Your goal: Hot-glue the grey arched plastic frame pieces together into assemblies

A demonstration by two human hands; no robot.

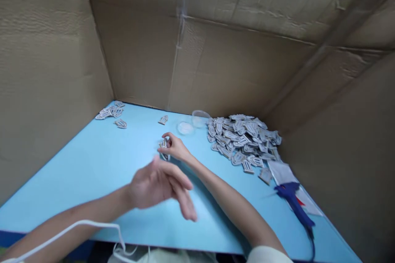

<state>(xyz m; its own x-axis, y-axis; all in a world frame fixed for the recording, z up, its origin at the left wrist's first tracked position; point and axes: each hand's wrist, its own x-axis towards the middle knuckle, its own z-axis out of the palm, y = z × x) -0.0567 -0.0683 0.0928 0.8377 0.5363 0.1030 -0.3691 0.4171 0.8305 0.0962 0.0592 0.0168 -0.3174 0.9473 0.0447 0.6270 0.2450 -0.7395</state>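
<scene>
My right hand (177, 148) reaches out over the middle of the blue table. Its thumb and fingertips are closed around a small grey slotted, arch-shaped piece (165, 144), partly hidden by the fingers. Whether it is one piece or two overlapping, I cannot tell. Nearer to me, my left hand (162, 185) hangs above the table, fingers stretched and slightly blurred, holding nothing. A single similar grey piece (163, 120) lies just beyond my right hand. To its right are a clear round lid (185, 128) and a clear shallow cup (200, 119).
A large heap of grey pieces (243, 135) covers the back right. Several more pieces (111, 111) lie at the back left. A blue glue gun (294, 203) rests on a white sheet (280, 171) at the right edge. Cardboard walls (228, 65) enclose the table; a white cable (83, 222) crosses my left forearm.
</scene>
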